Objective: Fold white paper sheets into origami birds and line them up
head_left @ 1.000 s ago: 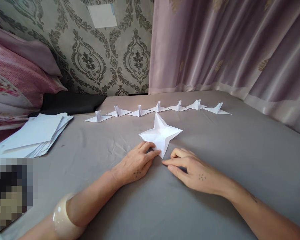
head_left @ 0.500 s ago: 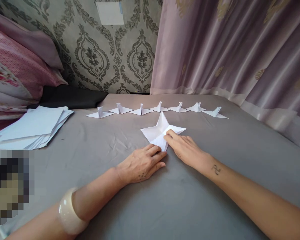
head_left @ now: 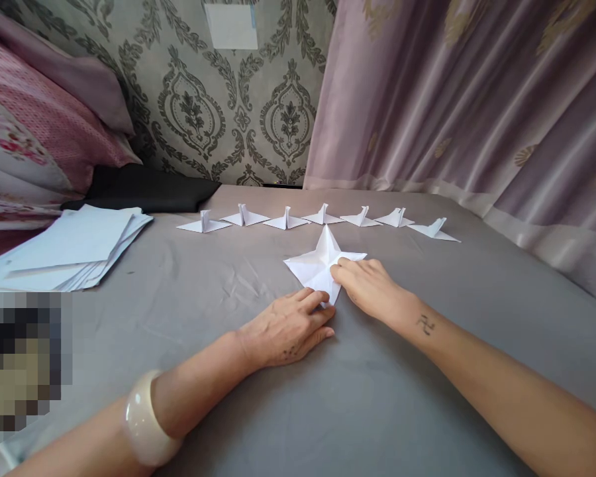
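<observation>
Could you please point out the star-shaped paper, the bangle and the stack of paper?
Star-shaped paper [head_left: 322, 266]: head view, on its creased upper face, near the centre.
Bangle [head_left: 145, 422]: head view, on the band's outer surface.
Stack of paper [head_left: 68, 244]: head view, on the top sheet.

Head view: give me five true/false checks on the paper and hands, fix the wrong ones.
1. The left hand touches the near point of the star-shaped paper. True.
2. The right hand is clear of the star-shaped paper. False: the right hand touches it.
3. The row holds five folded figures. False: there are seven folded figures.
4. The stack of sheets lies left of the star-shaped paper. True.
5. The bangle is on the right arm. False: the bangle is on the left arm.
</observation>
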Action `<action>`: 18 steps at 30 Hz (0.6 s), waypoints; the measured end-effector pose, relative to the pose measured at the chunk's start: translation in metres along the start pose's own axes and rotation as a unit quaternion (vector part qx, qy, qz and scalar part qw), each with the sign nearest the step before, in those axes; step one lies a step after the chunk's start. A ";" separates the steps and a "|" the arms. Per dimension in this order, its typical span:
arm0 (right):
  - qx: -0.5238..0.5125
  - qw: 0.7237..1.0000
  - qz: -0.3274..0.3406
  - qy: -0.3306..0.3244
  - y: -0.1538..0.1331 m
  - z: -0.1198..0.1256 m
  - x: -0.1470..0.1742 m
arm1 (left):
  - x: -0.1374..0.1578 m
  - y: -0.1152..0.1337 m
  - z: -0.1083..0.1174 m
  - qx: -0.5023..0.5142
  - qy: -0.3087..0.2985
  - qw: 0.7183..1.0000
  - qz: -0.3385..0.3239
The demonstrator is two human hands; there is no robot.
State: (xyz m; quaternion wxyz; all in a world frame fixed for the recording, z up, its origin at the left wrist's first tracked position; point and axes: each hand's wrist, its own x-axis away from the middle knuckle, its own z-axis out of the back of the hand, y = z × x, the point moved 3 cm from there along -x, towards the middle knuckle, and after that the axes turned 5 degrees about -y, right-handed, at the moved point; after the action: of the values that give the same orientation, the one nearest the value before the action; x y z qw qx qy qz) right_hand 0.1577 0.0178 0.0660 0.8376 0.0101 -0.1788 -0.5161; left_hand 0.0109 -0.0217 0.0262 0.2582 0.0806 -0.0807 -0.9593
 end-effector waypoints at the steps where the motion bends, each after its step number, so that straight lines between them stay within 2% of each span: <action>1: 0.004 1.000 -0.003 -0.005 -0.001 0.002 0.000 | 0.000 0.000 0.001 -0.001 0.004 1.000 -0.005; 8: 0.040 0.999 0.008 -0.014 -0.006 0.009 -0.005 | -0.001 -0.001 0.004 0.020 0.017 0.999 -0.035; 18: 0.057 0.998 0.027 -0.023 -0.011 0.017 -0.010 | -0.003 0.000 0.009 0.053 0.011 0.998 -0.035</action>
State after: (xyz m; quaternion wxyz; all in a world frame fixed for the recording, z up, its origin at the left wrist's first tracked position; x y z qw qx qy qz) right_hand 0.1386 0.0242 0.0769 0.8451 0.0414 -0.2272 -0.4822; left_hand 0.0113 -0.0188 0.0354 0.2206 0.1076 -0.1254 -0.9613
